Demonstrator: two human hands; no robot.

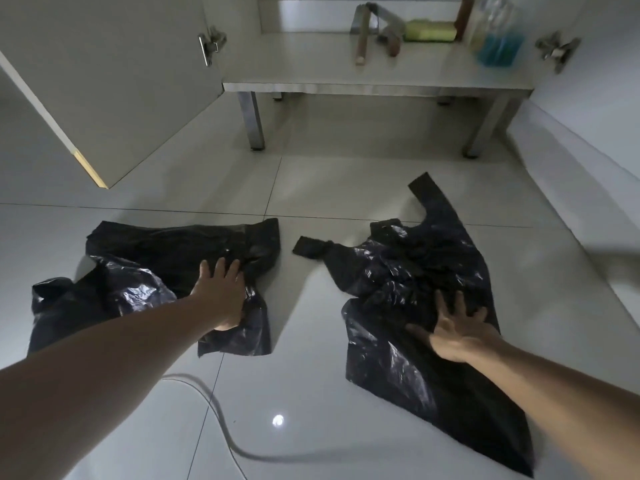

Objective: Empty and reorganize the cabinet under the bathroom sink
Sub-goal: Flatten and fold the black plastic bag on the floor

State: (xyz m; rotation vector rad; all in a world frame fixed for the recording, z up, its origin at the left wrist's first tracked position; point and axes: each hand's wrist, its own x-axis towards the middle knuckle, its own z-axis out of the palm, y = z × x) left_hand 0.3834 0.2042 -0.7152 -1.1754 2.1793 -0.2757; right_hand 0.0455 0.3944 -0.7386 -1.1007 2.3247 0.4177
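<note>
Two black plastic bags lie flat on the tiled floor in front of the open cabinet. My left hand (221, 292) presses on the left bag (138, 268) with fingers straight. My right hand (457, 330) lies spread on the right bag (415, 278), fingers straight. Inside the cabinet, on its bottom shelf (311, 67), sit two wood-handled scrapers (377, 32), a green sponge (429, 31), a brown bottle (464, 12) and a clear bottle with blue liquid (495, 36).
The left cabinet door (104, 91) stands open over the floor; the right door's hinge (557, 50) shows at the far right. Metal legs (254, 123) hold the cabinet up. A thin cord (221, 420) crosses the floor near me. A wall skirting (581, 174) runs along the right.
</note>
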